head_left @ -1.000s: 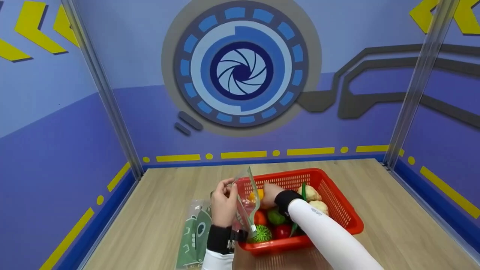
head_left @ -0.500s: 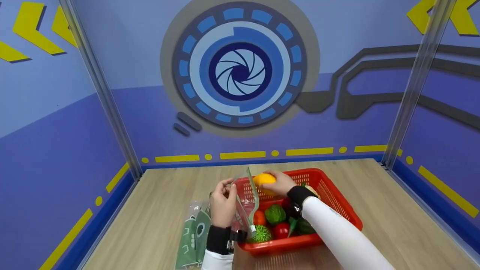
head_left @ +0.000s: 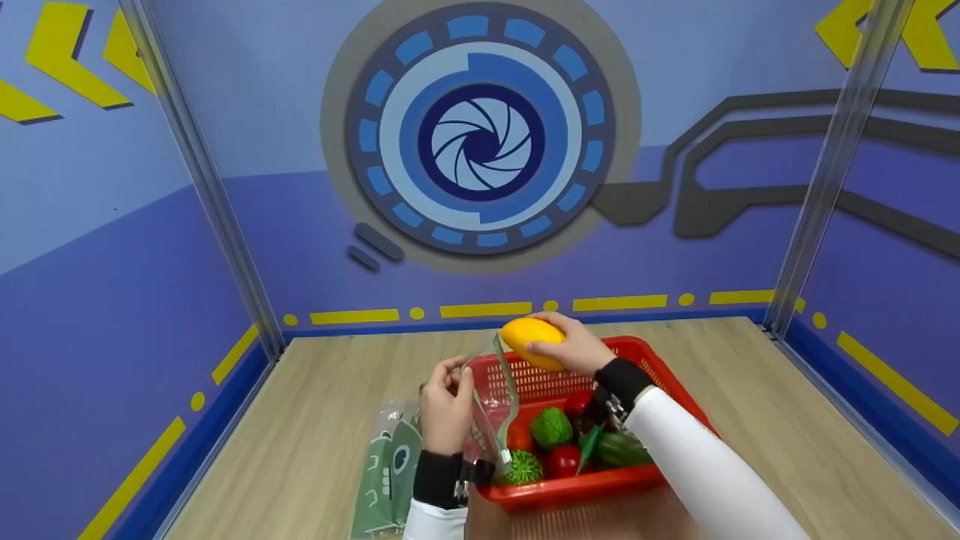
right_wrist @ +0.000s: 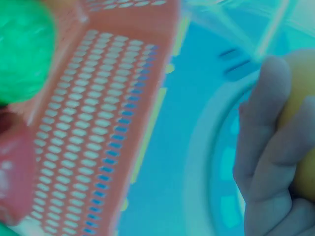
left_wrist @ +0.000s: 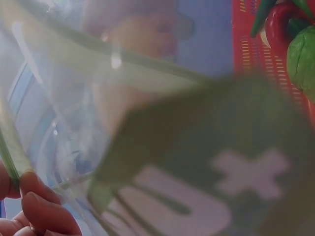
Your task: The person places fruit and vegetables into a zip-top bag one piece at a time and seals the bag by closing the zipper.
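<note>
My right hand (head_left: 576, 349) grips a yellow mango (head_left: 529, 339) above the back of the red basket (head_left: 574, 492). Curled fingers (right_wrist: 268, 147) wrap the mango in the right wrist view. My left hand (head_left: 447, 411) pinches the edge of a clear zip bag (head_left: 511, 394) with green trim, its mouth spread apart beside the basket's left side. The mango is just right of the bag's upper edge. In the left wrist view, the bag's green print (left_wrist: 197, 162) fills much of the frame, blurred.
In the basket lie a green cabbage-like ball (head_left: 551, 428), a striped green ball (head_left: 523, 468), a red tomato-like item (head_left: 563, 461), a green pepper (head_left: 591, 444) and a dark green vegetable (head_left: 621, 450). Another green printed bag (head_left: 384, 480) lies flat on the table (head_left: 300, 420) at left.
My right hand has lifted the mango out of the basket, up to the height of the bag's mouth. My left hand and the bag have stayed nearly still.
</note>
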`<action>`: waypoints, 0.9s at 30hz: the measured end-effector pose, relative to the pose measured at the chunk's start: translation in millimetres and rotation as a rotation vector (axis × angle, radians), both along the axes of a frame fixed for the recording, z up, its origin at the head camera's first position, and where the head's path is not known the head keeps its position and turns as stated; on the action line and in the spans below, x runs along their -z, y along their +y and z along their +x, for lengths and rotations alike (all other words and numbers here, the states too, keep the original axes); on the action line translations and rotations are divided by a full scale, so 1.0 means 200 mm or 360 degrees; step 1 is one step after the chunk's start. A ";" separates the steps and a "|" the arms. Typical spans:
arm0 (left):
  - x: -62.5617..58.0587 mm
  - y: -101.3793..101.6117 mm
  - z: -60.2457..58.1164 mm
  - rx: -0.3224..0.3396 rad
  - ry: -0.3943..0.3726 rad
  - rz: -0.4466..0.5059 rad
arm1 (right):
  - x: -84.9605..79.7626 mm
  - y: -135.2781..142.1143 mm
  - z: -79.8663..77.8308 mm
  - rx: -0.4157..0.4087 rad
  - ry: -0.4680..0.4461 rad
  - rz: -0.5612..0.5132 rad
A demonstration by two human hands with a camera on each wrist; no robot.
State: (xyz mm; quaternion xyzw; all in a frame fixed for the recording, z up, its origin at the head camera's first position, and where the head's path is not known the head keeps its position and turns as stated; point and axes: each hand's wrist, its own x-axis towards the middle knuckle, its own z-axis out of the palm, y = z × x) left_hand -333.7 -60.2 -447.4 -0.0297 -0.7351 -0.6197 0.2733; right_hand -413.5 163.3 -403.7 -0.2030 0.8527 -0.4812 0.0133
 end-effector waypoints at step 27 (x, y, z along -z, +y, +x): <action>-0.02 0.02 0.03 -0.0058 0.0226 -0.0238 | 0.13 -0.48 0.12 -0.0651 0.0531 0.0811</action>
